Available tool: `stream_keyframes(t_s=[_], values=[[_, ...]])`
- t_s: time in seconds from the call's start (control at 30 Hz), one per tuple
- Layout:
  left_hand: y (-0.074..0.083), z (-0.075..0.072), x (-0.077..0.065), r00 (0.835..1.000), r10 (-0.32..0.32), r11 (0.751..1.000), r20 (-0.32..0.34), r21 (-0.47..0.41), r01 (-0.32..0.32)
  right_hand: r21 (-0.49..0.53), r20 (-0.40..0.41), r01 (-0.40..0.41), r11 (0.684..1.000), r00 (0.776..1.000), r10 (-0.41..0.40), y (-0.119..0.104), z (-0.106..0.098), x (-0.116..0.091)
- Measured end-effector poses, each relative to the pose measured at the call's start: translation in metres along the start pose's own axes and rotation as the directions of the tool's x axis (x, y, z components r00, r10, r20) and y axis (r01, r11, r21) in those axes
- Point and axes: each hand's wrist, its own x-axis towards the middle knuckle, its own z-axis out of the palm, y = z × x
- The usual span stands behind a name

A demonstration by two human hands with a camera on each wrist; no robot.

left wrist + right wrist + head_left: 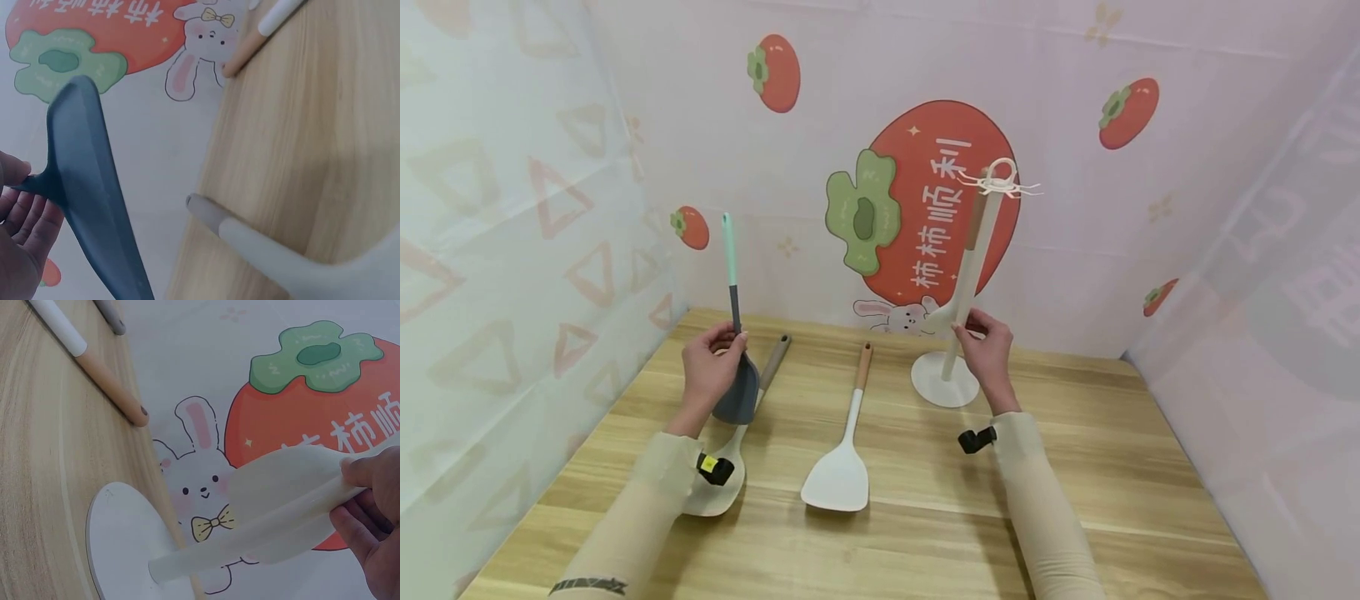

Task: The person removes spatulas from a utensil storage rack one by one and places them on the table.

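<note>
My left hand (709,367) grips a turner (730,250) by the lower part of its handle, holding it upright over the left of the table. Mint green at the top, its handle turns dark grey below, and a dark blue-grey head (94,181) points down. My right hand (988,354) holds the pole of a white utensil stand (979,258), thumb and fingers around it. The stand has a round base (125,537) and a ring of hooks on top. A wooden-handled utensil (979,221) hangs there, its pale head (281,475) behind the pole.
A white turner (837,479) with a wooden handle lies mid-table. To its left, a pale utensil (718,496) with a grey handle (777,358) lies partly under my left arm. Printed cloth walls (1060,292) close off the back and both sides of the wooden table (917,533).
</note>
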Motion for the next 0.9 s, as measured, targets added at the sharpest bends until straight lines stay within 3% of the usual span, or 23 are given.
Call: stream_keyframes(t_s=[0.33, 0.5, 0.73, 0.9], values=[[-0.015, -0.017, -0.002, 0.999, 0.037, 0.998, 0.016, 0.044, -0.037, 0.009, 0.001, -0.003, 1.0, 1.0, 0.003, 0.002, 0.0, 0.001], [-0.019, -0.021, -0.003, 1.0, 0.024, 0.998, 0.007, 0.063, -0.025, 0.01, 0.005, -0.006, 1.0, 1.0, 0.006, 0.001, 0.001, 0.001], [-0.055, -0.028, 0.005, 1.0, 0.005, 0.994, -0.017, 0.108, -0.003, 0.008, 0.006, -0.012, 1.0, 1.0, 0.012, 0.002, 0.001, 0.0], [-0.064, -0.037, 0.005, 0.999, -0.051, 0.992, 0.012, 0.114, 0.05, 0.008, 0.008, -0.013, 1.0, 1.0, 0.012, 0.003, 0.002, 0.0]])
